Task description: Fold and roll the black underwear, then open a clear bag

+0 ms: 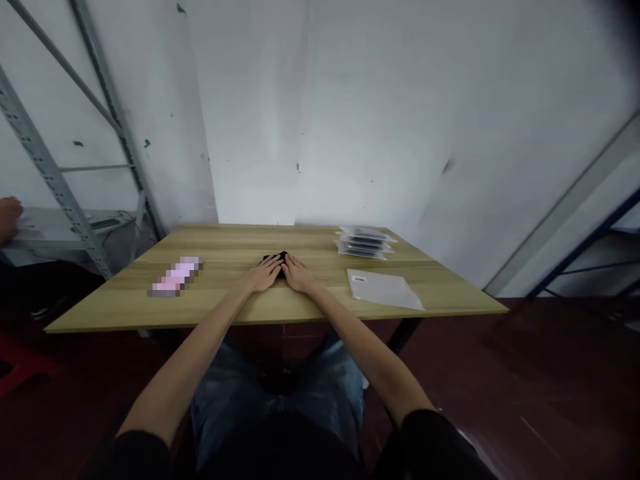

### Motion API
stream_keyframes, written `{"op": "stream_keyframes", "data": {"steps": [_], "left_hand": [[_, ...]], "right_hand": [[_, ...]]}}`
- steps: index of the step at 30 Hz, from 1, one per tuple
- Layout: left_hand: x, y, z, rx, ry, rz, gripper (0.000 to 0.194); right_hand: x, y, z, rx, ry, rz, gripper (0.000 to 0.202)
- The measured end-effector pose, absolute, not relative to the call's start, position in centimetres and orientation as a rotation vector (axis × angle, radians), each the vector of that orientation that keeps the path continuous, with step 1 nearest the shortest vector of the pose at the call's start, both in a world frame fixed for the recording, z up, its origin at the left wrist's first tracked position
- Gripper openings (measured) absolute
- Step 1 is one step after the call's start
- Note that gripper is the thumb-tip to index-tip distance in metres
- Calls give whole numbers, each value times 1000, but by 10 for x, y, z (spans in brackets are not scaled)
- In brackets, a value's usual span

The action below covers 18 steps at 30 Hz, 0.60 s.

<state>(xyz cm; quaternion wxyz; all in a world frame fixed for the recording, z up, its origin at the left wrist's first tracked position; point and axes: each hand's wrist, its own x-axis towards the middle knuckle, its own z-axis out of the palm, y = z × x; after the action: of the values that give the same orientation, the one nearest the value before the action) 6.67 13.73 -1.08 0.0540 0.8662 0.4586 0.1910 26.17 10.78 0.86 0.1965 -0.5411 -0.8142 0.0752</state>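
Note:
Both hands rest side by side on a dark, flat item (281, 274) on the wooden table (240, 303). My left hand (265, 273) lies flat over its left part, fingers stretched out. Over the right part my right hand (299, 274) lies the same way, fingers extended and angled toward the left hand. Most of the dark item is hidden under the hands; only its far edge and a strip between them show, so its kind cannot be made out. To the right of the hands lies a flat translucent plastic bag (383, 291) with a small white label.
A stack of clear bags with dark contents (364, 242) stands at the back right. A phone-like item with a blurred screen (176, 276) lies at the left. The wall (320, 133) rises behind the table. Beyond a metal rack (55, 180), another person's hand (9, 217) shows.

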Motion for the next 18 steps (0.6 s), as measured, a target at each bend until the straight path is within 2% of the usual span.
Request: {"op": "stream_keyframes", "data": {"steps": [9,14,18], "left_hand": [[71,135,-9,2651,1373,634,62],[70,95,3,2650,1453,842,62],[70,56,13,2722,1367,1044,55]], "right_hand": [[259,106,15,-1573,-2268,207,68],[284,57,26,-1548,-2182,-203,70],[353,-6,29,-1932,-2018,-375,57]]}}
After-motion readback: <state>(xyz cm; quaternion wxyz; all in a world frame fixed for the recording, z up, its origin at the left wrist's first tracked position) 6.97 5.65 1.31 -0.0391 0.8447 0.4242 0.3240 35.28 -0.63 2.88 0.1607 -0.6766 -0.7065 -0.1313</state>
